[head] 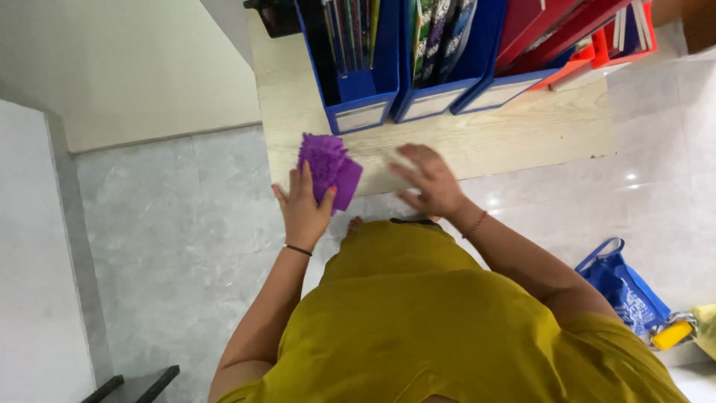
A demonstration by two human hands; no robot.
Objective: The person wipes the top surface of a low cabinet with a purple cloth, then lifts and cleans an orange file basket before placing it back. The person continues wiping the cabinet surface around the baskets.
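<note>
Purple cloth (329,169), blue and red file boxes (440,56), pale wood-grain table (522,130).

Left hand (302,209) gripping a purple cloth (329,169), right hand (426,181) flat on the table (522,130) beside it, blue file boxes (363,112) just beyond both hands

One head view; looks steeply down, close over the table (522,134) edge and floor (179,224).

Blue file boxes (358,82) packed with books stand in a row at twelve o'clock on the pale wooden worktop (522,127), with red file boxes (582,37) leaning beside them toward one o'clock. At four o'clock a blue bag (623,287) lies on the grey tiled floor (171,224), a yellow object (671,334) just beside it.
</note>
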